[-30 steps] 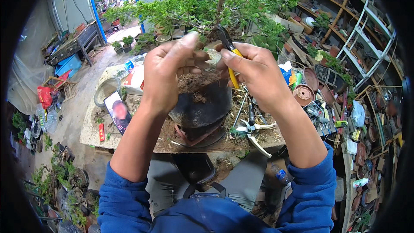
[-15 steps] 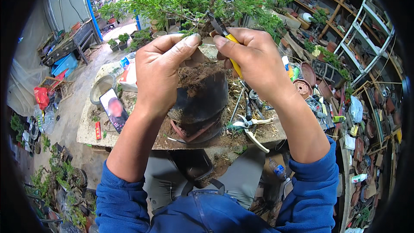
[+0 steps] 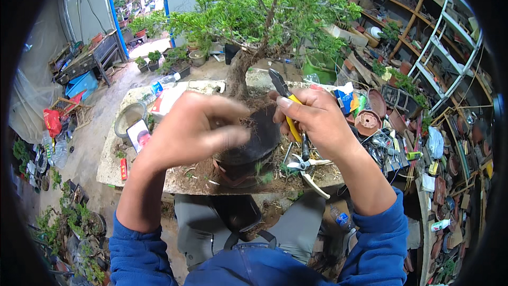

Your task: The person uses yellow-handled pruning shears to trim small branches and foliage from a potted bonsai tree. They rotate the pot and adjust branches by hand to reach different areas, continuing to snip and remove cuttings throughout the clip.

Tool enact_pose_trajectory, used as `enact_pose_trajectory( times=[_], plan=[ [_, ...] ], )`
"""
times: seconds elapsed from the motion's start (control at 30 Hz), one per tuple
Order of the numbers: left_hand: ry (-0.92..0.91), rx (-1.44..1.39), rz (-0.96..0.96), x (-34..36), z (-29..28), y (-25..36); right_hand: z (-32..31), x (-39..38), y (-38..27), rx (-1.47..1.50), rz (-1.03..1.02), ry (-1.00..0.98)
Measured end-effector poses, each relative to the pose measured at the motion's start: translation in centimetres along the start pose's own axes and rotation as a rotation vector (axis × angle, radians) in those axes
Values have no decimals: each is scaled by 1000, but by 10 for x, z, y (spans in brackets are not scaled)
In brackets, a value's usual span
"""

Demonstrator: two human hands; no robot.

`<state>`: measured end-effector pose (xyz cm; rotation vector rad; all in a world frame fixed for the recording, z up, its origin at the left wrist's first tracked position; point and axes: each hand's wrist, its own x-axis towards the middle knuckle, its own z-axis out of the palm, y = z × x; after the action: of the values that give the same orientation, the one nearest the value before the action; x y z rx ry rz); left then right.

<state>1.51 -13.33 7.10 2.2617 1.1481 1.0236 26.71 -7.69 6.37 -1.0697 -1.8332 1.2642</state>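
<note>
My left fingers (image 3: pixel 226 108) are blurred, thumb spread well apart from the rest, and I see nothing between them; they hang in front of the dark pot (image 3: pixel 262 133). My right fingers (image 3: pixel 297 109) are curled firmly around a pair of yellow-handled cutters (image 3: pixel 280 85), its dark head tilted up and to the left. Beyond my hands the tree (image 3: pixel 239 77) rises from the soil, its thick trunk leaning right under green foliage. On the counter (image 3: pixel 109 163), white-handled pruning shears (image 3: pixel 304 164) lie right of the pot, while a phone (image 3: pixel 138 134) sits near my left wrist, partly hidden.
</note>
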Motion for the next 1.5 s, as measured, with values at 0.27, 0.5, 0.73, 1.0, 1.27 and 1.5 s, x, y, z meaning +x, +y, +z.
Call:
enact_pose_trajectory(
  times=[0.27, 0.5, 0.73, 1.0, 1.27, 1.5],
  plan=[
    [655, -255, 2, 61, -2, 25, 19, 5, 5, 290, 13, -52],
    [774, 10, 331, 70, 6, 26, 21, 5, 6, 307, -58, -7],
    [846, -204, 256, 83, 6, 22, 23, 11, 14, 351, -60, -40],
    [699, -350, 88, 72, -5, 24, 15, 6, 5, 373, -56, -44],
    [649, -135, 28, 90, -8, 29, 21, 2, 8, 513, -81, -61],
    [497, -89, 42, 94, -33, 14, 14, 1, 18, 486, -94, -35]
  ],
)
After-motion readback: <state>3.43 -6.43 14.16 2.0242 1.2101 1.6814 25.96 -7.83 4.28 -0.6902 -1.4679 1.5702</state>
